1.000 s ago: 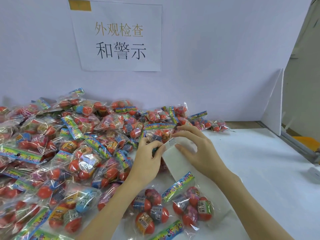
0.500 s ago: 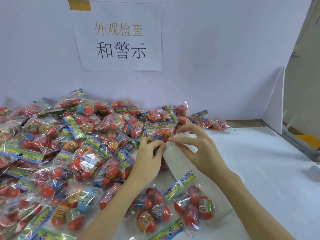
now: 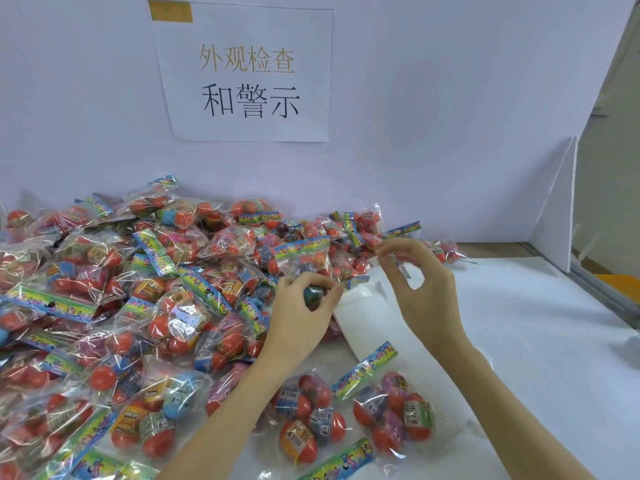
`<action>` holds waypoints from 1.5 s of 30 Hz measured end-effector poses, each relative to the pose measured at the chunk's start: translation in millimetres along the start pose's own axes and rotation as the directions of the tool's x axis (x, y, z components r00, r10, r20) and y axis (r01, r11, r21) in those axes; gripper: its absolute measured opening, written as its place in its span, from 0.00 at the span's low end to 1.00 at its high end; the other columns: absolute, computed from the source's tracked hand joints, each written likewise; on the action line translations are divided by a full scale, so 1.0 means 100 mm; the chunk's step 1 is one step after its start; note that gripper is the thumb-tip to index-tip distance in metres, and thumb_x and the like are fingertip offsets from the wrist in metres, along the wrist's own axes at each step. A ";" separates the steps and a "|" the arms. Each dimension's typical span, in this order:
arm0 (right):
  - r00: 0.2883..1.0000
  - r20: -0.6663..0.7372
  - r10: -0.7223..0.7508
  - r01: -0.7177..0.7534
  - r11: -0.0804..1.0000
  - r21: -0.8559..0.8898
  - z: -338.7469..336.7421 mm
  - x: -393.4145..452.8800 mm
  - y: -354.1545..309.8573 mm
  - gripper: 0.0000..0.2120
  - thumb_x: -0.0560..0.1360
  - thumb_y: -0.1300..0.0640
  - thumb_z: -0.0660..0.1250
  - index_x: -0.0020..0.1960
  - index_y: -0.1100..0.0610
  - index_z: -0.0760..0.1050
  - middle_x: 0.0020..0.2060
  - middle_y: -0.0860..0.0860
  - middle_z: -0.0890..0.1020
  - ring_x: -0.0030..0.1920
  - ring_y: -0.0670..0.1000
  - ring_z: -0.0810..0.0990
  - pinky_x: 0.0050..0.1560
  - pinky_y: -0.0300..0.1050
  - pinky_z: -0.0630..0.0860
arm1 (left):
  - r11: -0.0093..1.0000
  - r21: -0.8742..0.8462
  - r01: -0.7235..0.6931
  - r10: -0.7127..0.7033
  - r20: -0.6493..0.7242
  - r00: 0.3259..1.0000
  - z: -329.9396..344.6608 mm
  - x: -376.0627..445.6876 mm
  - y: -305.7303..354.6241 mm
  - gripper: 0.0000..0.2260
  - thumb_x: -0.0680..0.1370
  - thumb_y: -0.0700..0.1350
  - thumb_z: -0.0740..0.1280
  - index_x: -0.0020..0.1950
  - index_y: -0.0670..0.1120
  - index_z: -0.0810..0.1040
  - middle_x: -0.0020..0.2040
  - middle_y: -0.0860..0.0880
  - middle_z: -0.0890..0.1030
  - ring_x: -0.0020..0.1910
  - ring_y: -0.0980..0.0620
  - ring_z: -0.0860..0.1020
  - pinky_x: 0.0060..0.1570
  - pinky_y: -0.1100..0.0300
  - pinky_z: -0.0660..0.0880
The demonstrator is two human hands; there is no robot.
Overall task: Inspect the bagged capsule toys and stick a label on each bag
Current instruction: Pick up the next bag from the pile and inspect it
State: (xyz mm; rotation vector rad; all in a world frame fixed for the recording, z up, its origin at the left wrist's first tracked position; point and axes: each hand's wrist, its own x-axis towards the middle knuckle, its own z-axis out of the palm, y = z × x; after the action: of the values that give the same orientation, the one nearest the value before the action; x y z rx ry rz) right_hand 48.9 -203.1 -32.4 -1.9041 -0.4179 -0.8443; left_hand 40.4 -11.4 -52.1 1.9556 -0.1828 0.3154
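Observation:
A big pile of clear bags point(image 3: 145, 292) holding red and coloured capsule toys covers the left of the table. My left hand point(image 3: 298, 317) grips one bag point(image 3: 304, 258) at the pile's right edge, fingers curled round a dark capsule inside it. My right hand point(image 3: 426, 299) hovers just right of it, thumb and forefinger pinching a small label point(image 3: 404, 271) that is hard to make out. A white label backing strip point(image 3: 367, 317) lies on the table below both hands. Two bags point(image 3: 311, 420) point(image 3: 391, 410) lie apart near the front, between my forearms.
A white sheet point(image 3: 519, 341) covers the table to the right. A lilac back panel carries a paper sign point(image 3: 246, 74). A white side board point(image 3: 554, 209) and a metal rail point(image 3: 602, 289) bound the right side.
My right hand has risen off the backing strip and moved right, pinching the label. My left hand has stayed on the bag at the pile's edge.

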 end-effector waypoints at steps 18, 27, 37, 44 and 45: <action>0.928 0.320 0.190 -0.290 0.908 0.302 0.04 0.00 -0.22 0.17 0.80 0.64 0.71 0.65 0.49 0.78 0.39 0.48 0.81 0.42 0.48 0.79 0.46 0.43 0.77 | 0.924 -0.330 -0.194 0.210 0.013 0.978 -0.11 0.00 0.15 0.23 0.81 0.32 0.67 0.69 0.55 0.78 0.67 0.60 0.79 0.69 0.60 0.75 0.68 0.52 0.75; 0.934 0.294 0.203 -0.280 0.927 0.250 0.07 -0.02 -0.15 0.18 0.80 0.63 0.71 0.67 0.49 0.75 0.39 0.46 0.82 0.42 0.48 0.81 0.45 0.38 0.76 | 0.915 -0.336 -0.226 0.258 0.056 0.964 -0.08 0.00 0.11 0.23 0.80 0.32 0.67 0.68 0.55 0.78 0.66 0.58 0.80 0.69 0.57 0.76 0.67 0.62 0.73; 0.934 0.303 0.192 -0.266 0.937 0.226 0.08 -0.03 -0.15 0.18 0.80 0.63 0.71 0.67 0.50 0.75 0.39 0.47 0.82 0.42 0.50 0.81 0.46 0.40 0.77 | 0.904 -0.358 -0.233 0.266 0.044 0.963 -0.08 0.01 0.11 0.14 0.81 0.40 0.70 0.65 0.54 0.80 0.63 0.58 0.81 0.67 0.56 0.77 0.64 0.64 0.74; 0.935 0.305 0.180 -0.243 0.953 0.181 0.08 -0.03 -0.16 0.17 0.80 0.62 0.72 0.65 0.49 0.75 0.40 0.46 0.83 0.44 0.50 0.83 0.46 0.42 0.79 | 0.906 -0.321 -0.275 0.284 -0.017 0.959 -0.08 0.01 0.12 0.11 0.79 0.42 0.74 0.59 0.53 0.81 0.57 0.58 0.83 0.61 0.55 0.80 0.58 0.67 0.76; 0.939 0.296 0.175 -0.233 0.957 0.173 0.08 -0.04 -0.16 0.17 0.79 0.61 0.72 0.65 0.48 0.76 0.40 0.46 0.83 0.44 0.50 0.83 0.46 0.42 0.79 | 0.906 -0.325 -0.272 0.281 -0.018 0.959 -0.08 0.01 0.12 0.11 0.79 0.42 0.74 0.59 0.53 0.81 0.57 0.58 0.83 0.60 0.56 0.80 0.57 0.67 0.76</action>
State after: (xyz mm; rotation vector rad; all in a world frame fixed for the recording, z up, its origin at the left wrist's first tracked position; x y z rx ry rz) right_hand 39.3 -188.3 -26.7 -1.8373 -0.4481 -0.3799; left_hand 37.1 -8.7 -38.7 1.6057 -0.5044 0.4144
